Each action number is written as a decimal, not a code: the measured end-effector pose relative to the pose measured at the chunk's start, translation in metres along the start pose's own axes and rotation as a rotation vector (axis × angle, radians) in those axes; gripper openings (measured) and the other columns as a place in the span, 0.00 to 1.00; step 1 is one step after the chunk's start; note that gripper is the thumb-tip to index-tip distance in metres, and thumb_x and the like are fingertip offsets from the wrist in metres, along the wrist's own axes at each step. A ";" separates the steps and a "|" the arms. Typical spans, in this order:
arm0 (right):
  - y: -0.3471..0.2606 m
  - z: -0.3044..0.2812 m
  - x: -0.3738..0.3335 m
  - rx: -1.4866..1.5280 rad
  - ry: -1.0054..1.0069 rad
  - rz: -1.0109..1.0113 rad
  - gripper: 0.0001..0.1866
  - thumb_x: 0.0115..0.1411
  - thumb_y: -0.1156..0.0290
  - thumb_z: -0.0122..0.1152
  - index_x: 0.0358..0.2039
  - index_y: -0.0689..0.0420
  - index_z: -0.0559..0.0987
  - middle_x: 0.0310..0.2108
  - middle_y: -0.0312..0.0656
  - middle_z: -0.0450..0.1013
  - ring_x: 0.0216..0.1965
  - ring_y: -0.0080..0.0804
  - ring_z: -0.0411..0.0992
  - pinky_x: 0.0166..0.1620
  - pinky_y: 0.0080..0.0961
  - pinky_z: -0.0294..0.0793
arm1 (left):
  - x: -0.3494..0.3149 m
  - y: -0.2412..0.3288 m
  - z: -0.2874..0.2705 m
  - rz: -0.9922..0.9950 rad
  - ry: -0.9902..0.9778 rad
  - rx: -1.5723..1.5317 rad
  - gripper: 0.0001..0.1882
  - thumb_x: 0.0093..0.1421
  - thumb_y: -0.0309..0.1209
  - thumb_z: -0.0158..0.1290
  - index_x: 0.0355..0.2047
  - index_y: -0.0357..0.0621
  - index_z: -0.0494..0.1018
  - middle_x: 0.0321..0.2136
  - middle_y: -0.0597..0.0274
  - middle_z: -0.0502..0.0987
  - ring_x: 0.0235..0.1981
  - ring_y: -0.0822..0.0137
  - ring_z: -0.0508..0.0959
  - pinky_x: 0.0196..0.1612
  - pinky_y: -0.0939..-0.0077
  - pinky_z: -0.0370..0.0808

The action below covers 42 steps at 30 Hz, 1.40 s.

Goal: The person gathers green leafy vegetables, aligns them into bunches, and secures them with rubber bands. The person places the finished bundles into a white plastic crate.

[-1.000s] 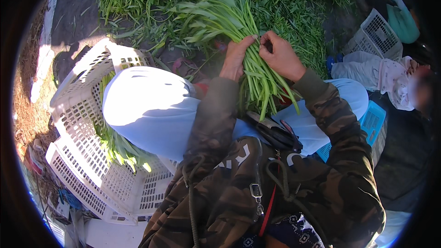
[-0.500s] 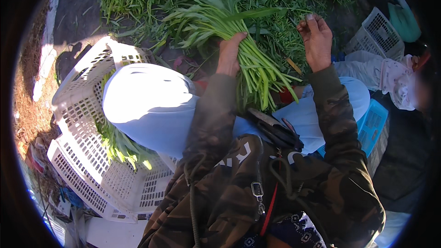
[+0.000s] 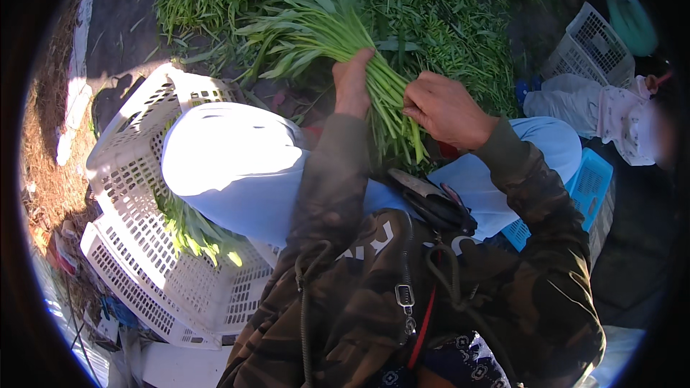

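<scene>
A bunch of water spinach [image 3: 374,65], long green stems with narrow leaves, lies slanted over my lap, leaves to the far left and cut ends toward me. My left hand [image 3: 353,85] is closed around the stems near the middle. My right hand [image 3: 447,106] is at the right side of the lower stems, its fingers curled and pinched on them; the fingertips are partly hidden. Beyond my hands spreads a big heap of loose greens [image 3: 449,50].
A white perforated crate [image 3: 136,172] with more greens [image 3: 188,226] inside stands against my left leg. A blue crate [image 3: 591,185] is by my right knee. Farther right are a grey basket [image 3: 591,47] and another person's pale trouser leg [image 3: 564,97]. A dark pouch [image 3: 431,197] lies in my lap.
My right hand has come down and left from beside the bunch onto its lower stems. The long leaf that stuck out to the right no longer does. My left hand keeps its hold.
</scene>
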State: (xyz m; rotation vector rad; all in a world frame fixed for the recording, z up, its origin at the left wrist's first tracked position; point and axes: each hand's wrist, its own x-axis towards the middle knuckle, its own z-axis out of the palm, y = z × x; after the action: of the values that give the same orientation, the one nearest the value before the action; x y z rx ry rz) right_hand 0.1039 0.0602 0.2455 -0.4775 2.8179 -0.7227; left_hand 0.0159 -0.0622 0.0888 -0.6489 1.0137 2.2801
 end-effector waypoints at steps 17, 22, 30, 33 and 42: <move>0.041 0.014 0.021 0.702 0.208 0.384 0.12 0.58 0.70 0.60 0.39 0.63 0.76 0.32 0.41 0.74 0.34 0.29 0.73 0.40 0.28 0.73 | -0.026 0.012 0.002 -0.111 -0.369 -0.181 0.20 0.58 0.37 0.52 0.42 0.32 0.70 0.35 0.51 0.76 0.38 0.60 0.77 0.46 0.66 0.76; 0.035 0.020 0.021 0.335 0.228 0.224 0.09 0.56 0.74 0.59 0.36 0.62 0.72 0.30 0.46 0.70 0.33 0.37 0.72 0.37 0.30 0.72 | -0.030 0.013 0.003 -0.127 -0.353 -0.236 0.20 0.57 0.38 0.52 0.41 0.32 0.70 0.34 0.52 0.76 0.37 0.60 0.77 0.45 0.67 0.76; 0.042 0.011 0.008 0.008 0.198 0.167 0.10 0.56 0.73 0.57 0.38 0.59 0.70 0.32 0.46 0.66 0.35 0.48 0.68 0.37 0.39 0.69 | -0.028 0.018 0.005 -0.113 -0.427 -0.274 0.19 0.55 0.39 0.53 0.38 0.34 0.70 0.32 0.53 0.74 0.35 0.60 0.76 0.42 0.67 0.75; 0.032 0.001 0.007 -0.063 0.282 0.101 0.10 0.56 0.72 0.58 0.38 0.58 0.70 0.33 0.44 0.66 0.36 0.46 0.68 0.37 0.38 0.69 | -0.030 0.021 0.007 -0.111 -0.437 -0.293 0.19 0.55 0.40 0.53 0.38 0.35 0.70 0.31 0.55 0.74 0.34 0.61 0.76 0.41 0.68 0.76; 0.026 0.013 0.024 -0.086 0.303 -0.060 0.08 0.50 0.72 0.59 0.32 0.57 0.73 0.33 0.38 0.67 0.40 0.38 0.68 0.39 0.35 0.70 | -0.039 0.022 0.010 -0.144 -0.401 -0.312 0.20 0.57 0.40 0.52 0.40 0.34 0.70 0.33 0.54 0.75 0.34 0.61 0.77 0.40 0.67 0.78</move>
State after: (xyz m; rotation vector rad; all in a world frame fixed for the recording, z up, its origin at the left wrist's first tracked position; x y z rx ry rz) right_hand 0.0783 0.0677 0.2187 -0.5078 3.1395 -0.7434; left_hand 0.0285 -0.0781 0.1299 -0.3465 0.4144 2.3296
